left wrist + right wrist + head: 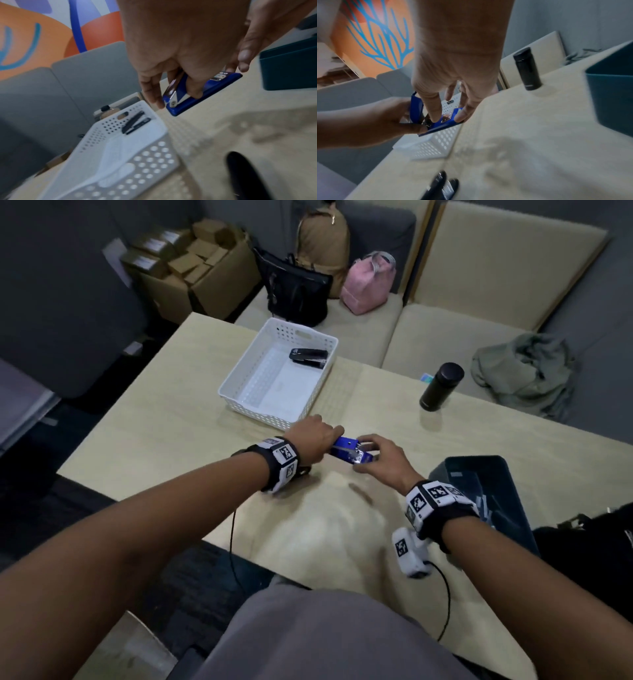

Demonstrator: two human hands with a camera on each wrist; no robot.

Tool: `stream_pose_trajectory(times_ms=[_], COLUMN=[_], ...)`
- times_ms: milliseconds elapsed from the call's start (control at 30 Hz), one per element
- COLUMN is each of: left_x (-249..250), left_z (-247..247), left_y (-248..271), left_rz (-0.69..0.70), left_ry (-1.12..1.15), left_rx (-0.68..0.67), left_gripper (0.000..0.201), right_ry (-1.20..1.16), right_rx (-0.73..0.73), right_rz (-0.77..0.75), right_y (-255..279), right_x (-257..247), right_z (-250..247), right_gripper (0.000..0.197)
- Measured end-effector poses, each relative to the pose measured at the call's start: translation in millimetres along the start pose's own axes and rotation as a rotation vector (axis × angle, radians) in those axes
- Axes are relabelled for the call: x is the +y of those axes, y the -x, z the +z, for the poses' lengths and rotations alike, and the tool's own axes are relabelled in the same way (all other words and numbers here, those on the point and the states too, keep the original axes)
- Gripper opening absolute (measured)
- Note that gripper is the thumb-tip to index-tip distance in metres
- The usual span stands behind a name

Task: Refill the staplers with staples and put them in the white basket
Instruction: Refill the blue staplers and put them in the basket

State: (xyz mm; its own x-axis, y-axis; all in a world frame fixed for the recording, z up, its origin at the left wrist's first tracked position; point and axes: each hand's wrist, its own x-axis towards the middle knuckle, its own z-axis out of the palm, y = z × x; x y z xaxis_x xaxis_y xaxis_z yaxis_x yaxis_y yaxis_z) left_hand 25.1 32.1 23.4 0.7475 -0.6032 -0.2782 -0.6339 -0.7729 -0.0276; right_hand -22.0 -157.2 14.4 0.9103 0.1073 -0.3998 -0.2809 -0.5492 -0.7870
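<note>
A blue stapler (344, 447) is held just above the light wooden table, in front of the white basket (239, 392). My left hand (334, 436) grips its rear end, fingers curled round the body (214, 86). My right hand (370, 453) pinches the front end between thumb and fingers (447, 118). In the right wrist view the blue lid (416, 109) stands tilted up from the base. A black stapler (308, 357) lies inside the basket at its far corner. Another black stapler (441, 188) lies blurred on the table close to me.
A dark teal bin (479, 474) with small packs inside stands at the right, beside my right wrist. A black bottle (442, 386) stands upright at the far right of the table. Bags and a cardboard box sit on the couch and the floor beyond the table.
</note>
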Motion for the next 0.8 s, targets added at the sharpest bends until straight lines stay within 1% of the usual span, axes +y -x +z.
stream_pose_trajectory(times_ms=[67, 167, 300, 367, 433, 533, 633, 733, 800], left_x=[-35, -82, -139, -159, -179, -203, -215, -215, -216], left_z=[-13, -30, -34, -29, -24, -11, 2, 15, 20], left_y=[2, 0, -19, -32, -50, -80, -107, -137, -154], left_rz=[-0.089, -0.241, -0.319, -0.335, -0.358, -0.405, -0.411, -0.377, -0.360], left_ry=[-0.007, 0.096, 0.170, 0.185, 0.173, 0.145, 0.136, 0.117, 0.121], left_rx=[0.021, 0.034, 0.031, 0.025, -0.009, -0.070, -0.102, -0.146, -0.153], left_gripper=[0.030, 0.038, 0.026, 0.023, 0.024, 0.025, 0.025, 0.024, 0.024], right_ry=[-0.045, -0.054, -0.030, 0.027, 0.149, 0.264, 0.274, 0.203, 0.148], right_rx=[0.000, -0.042, -0.075, -0.053, -0.041, -0.038, -0.003, 0.050, 0.068], right_rz=[-0.049, -0.114, -0.155, -0.139, -0.113, -0.090, -0.105, -0.104, -0.106], right_y=[-24, -60, -103, -119, -134, -150, -160, -172, -176], right_x=[-30, -74, -114, -118, -116, -105, -99, -90, -82], right_z=[2, 10, 23, 27, 31, 35, 37, 38, 38], right_gripper=[0.063, 0.070, 0.074, 0.071, 0.065, 0.047, 0.036, 0.032, 0.030])
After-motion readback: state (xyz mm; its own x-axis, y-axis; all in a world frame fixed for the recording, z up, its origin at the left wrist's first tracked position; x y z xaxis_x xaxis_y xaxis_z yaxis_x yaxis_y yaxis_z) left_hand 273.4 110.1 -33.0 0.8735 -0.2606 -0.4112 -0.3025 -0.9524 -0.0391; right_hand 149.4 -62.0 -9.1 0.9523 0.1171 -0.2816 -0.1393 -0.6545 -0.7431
